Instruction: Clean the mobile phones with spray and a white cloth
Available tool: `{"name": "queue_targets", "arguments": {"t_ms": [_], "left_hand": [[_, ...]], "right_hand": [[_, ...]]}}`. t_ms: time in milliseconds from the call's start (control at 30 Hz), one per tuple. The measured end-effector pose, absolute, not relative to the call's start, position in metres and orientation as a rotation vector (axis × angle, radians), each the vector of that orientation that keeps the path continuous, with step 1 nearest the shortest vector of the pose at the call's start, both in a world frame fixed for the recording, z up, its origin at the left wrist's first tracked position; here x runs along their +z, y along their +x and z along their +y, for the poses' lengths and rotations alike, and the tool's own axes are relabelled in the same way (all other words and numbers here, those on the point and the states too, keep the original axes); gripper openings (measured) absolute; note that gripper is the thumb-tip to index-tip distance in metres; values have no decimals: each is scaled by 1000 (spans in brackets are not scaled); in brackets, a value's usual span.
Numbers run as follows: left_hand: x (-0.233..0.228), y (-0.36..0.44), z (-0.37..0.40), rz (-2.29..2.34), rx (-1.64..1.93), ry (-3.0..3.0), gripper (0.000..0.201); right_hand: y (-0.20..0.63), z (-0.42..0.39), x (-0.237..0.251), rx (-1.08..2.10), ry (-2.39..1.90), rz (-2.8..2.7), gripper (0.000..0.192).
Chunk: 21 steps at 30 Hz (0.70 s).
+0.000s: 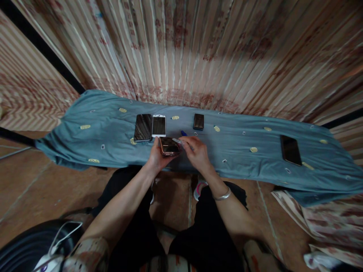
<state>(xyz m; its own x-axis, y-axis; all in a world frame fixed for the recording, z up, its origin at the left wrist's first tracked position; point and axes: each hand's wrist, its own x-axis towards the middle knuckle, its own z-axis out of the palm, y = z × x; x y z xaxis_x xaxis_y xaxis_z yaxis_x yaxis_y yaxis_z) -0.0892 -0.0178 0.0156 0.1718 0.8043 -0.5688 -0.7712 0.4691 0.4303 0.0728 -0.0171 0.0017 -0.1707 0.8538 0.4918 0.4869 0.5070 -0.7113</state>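
My left hand grips a rose-gold phone, screen up, just above the near edge of a blue cloth. My right hand holds a small pale piece, perhaps a wipe or film, against the phone's right edge. A blue-tipped object lies on the cloth just beyond my right fingers. A silver bangle sits on my right wrist.
On the cloth lie a black phone and a white phone side by side, a small dark phone behind, and a black phone far right. A patterned curtain hangs behind. A white cable lies at lower left.
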Motion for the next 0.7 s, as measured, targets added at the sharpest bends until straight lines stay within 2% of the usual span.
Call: {"name": "queue_targets", "arguments": {"t_ms": [267,500,700], "left_hand": [[16,-83,-13,791,1156,97,62],[23,-67,-3,759,1138,165,66],[26,-36,5,771,1120,184,62]], "right_hand": [[110,9,-5,897,-1171,-1141,34],[136,5,-10,1115,-1282,-1137,35],[133,-13,-10,1457,-1210,-992,50]]}}
